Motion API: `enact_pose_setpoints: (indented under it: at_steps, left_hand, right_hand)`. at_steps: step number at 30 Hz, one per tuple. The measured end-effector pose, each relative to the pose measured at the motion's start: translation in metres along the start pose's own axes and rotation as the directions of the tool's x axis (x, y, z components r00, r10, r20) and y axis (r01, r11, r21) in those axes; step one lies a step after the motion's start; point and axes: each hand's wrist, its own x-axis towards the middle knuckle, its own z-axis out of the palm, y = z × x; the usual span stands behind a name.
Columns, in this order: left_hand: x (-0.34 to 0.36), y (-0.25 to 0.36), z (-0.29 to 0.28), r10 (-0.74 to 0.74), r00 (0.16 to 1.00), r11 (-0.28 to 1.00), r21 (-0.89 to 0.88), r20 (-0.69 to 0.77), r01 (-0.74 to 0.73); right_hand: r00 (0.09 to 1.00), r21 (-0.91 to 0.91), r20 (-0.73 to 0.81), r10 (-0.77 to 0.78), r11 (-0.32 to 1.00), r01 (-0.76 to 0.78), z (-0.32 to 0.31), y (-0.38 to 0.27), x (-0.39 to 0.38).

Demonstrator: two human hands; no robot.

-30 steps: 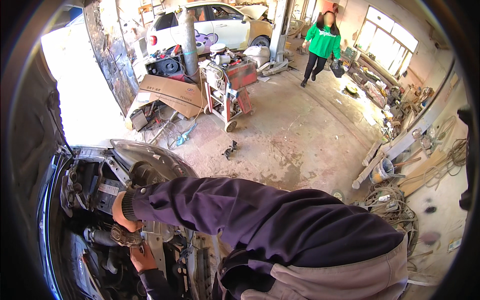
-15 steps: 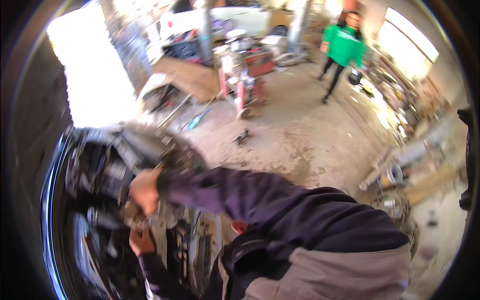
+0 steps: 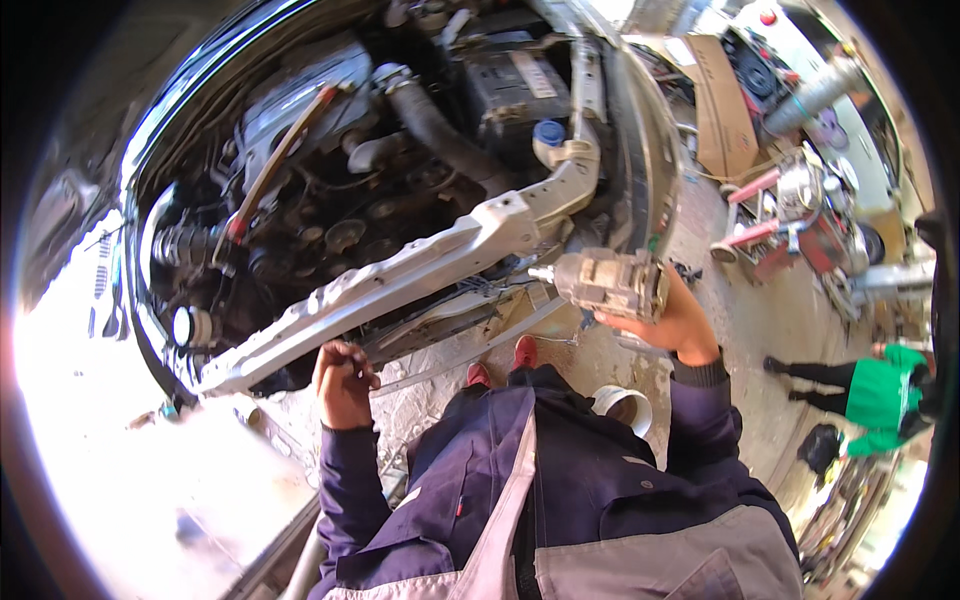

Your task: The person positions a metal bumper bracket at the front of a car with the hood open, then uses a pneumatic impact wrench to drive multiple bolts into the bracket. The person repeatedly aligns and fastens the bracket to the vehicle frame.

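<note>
The impact wrench (image 3: 608, 283), tan-brown and grimy with a bare metal nose, lies nearly level in the right hand (image 3: 680, 322), nose pointing left. The crossbar (image 3: 390, 287), pale silver-grey metal with a ridged top, runs aslant along the front edge of the engine bay (image 3: 587, 85).
</note>
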Motion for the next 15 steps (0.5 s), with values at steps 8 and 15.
enact_pose_setpoints:
  at_steps: [8,15]
  left_hand:
    - [-0.066,-0.037,-0.076,-0.144,0.866,0.984,-0.163,-0.478,0.074]
    - [-0.049,-0.002,-0.123,0.022,0.912,0.997,-0.058,-0.411,-0.05]
  right_hand:
    - [0.886,-0.557,0.279,-0.37,0.69,0.463,0.022,-0.024,0.035]
    - [0.805,-0.585,0.404,-0.434,0.554,0.592,0.046,-0.106,0.099]
